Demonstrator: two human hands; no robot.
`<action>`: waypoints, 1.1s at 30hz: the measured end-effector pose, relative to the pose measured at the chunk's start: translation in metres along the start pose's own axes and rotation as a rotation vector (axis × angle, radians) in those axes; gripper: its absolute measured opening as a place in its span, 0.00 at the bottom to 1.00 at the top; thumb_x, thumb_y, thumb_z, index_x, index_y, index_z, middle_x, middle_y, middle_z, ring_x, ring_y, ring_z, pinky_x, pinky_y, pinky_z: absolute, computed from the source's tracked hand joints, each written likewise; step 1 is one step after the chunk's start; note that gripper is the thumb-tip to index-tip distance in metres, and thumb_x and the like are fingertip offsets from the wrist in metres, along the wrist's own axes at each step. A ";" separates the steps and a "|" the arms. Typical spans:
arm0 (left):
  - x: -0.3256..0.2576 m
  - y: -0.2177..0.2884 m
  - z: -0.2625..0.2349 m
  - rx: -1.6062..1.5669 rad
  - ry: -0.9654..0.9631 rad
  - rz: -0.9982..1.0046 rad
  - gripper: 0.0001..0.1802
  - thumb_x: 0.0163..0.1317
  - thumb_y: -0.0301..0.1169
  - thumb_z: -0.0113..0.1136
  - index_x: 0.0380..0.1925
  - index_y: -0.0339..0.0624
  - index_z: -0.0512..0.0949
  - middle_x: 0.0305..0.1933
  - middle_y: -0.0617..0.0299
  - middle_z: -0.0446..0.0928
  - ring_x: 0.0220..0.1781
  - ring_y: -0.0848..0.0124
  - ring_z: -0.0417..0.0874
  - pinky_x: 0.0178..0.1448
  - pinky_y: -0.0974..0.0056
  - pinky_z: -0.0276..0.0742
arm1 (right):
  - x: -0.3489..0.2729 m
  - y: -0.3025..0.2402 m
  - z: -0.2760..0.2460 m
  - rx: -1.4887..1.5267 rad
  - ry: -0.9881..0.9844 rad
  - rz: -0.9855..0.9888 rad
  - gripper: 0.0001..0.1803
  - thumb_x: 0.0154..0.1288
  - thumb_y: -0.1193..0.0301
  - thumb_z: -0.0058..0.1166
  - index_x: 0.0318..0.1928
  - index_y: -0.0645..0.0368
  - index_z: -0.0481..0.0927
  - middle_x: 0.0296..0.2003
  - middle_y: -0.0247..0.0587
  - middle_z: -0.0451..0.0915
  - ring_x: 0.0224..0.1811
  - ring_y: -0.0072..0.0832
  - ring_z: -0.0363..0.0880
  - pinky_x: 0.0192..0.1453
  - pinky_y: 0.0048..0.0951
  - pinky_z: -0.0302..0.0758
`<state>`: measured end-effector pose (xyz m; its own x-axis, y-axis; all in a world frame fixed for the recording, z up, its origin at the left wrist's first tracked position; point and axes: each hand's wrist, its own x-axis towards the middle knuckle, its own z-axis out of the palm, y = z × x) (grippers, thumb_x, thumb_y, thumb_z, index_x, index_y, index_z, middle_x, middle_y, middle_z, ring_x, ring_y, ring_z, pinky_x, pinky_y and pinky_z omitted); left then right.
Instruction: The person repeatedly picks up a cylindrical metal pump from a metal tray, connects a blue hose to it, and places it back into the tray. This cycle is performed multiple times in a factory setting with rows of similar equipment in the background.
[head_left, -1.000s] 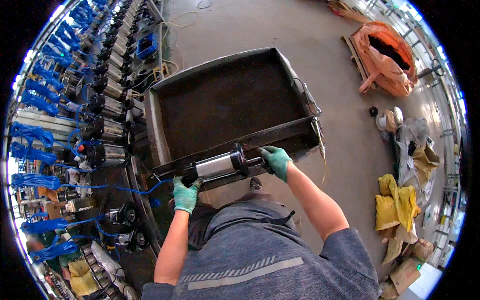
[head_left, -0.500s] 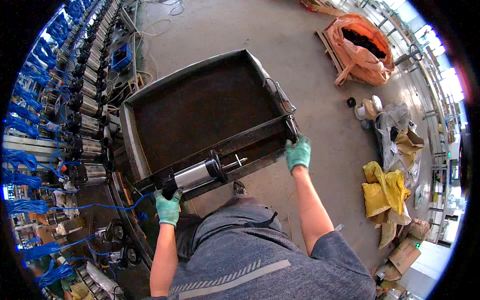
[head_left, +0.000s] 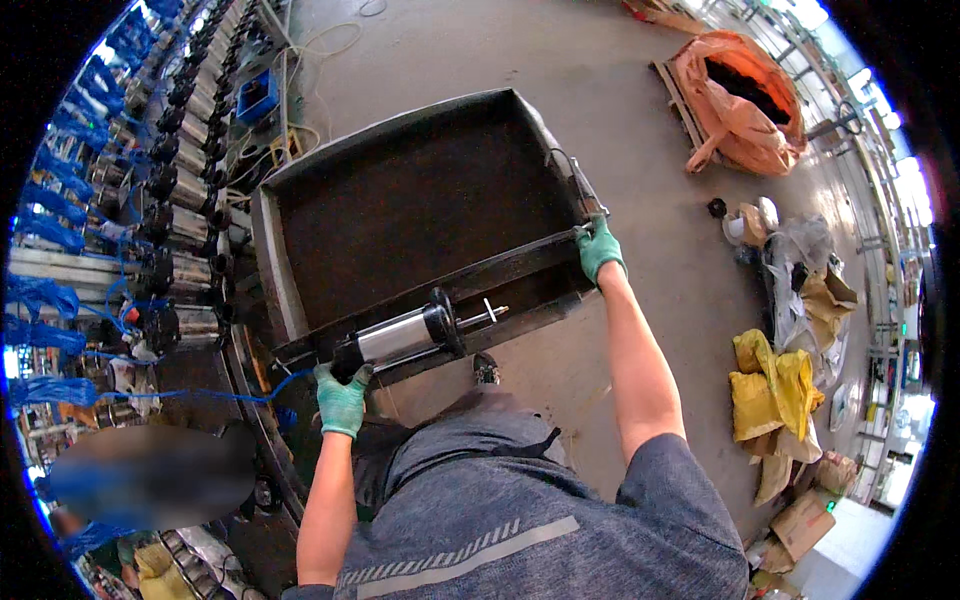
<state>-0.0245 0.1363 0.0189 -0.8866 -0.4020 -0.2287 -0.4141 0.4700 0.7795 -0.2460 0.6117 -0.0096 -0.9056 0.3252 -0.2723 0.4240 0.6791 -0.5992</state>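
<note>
A silver cylindrical motor (head_left: 395,339) with black end caps and a short shaft lies tilted on the front ledge of a dark metal tank (head_left: 268,240). My left hand (head_left: 342,402), in a green glove, is closed around the motor's black left end, where a blue cable (head_left: 235,396) runs off to the left. At the tank's right front corner, my right hand (head_left: 603,250), also gloved in green, is closed at a small metal fitting (head_left: 592,222). Its fingers mostly hide what they grip.
Several similar motors (head_left: 190,222) with bundled blue cables (head_left: 45,340) line racks at the left. An orange bulk bag (head_left: 725,130) stands on a pallet at the far right. Yellow sacks (head_left: 765,395) and cardboard lie along the right. A blue bin (head_left: 257,97) sits behind the tank.
My right hand has moved up and away from me onto the fitting at the tank's corner. My left hand stays at the motor's end. The view has shifted slightly.
</note>
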 end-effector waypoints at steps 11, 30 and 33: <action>0.002 -0.029 0.008 0.052 0.045 0.018 0.46 0.52 0.55 0.81 0.57 0.31 0.70 0.50 0.46 0.83 0.51 0.54 0.84 0.60 0.55 0.78 | -0.123 -0.031 0.059 0.819 -0.585 0.241 0.09 0.71 0.68 0.46 0.38 0.51 0.81 0.21 0.30 0.72 0.16 0.21 0.66 0.17 0.26 0.59; -0.002 0.001 0.001 0.142 0.053 -0.006 0.43 0.49 0.52 0.84 0.53 0.32 0.74 0.47 0.48 0.87 0.48 0.55 0.88 0.56 0.54 0.82 | -0.121 -0.036 0.078 0.806 -0.561 0.300 0.13 0.72 0.63 0.46 0.29 0.51 0.78 0.20 0.30 0.70 0.15 0.22 0.65 0.16 0.29 0.59; -0.003 0.006 0.000 0.189 0.079 0.038 0.42 0.49 0.51 0.84 0.53 0.33 0.74 0.48 0.47 0.86 0.50 0.55 0.88 0.57 0.55 0.81 | -0.120 -0.037 0.078 0.787 -0.547 0.308 0.13 0.70 0.62 0.47 0.28 0.51 0.78 0.19 0.31 0.70 0.15 0.23 0.65 0.16 0.29 0.59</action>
<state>-0.0246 0.1402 0.0238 -0.8866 -0.4381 -0.1486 -0.4184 0.6222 0.6617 -0.1534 0.4962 -0.0138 -0.7217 -0.0679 -0.6889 0.6922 -0.0754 -0.7177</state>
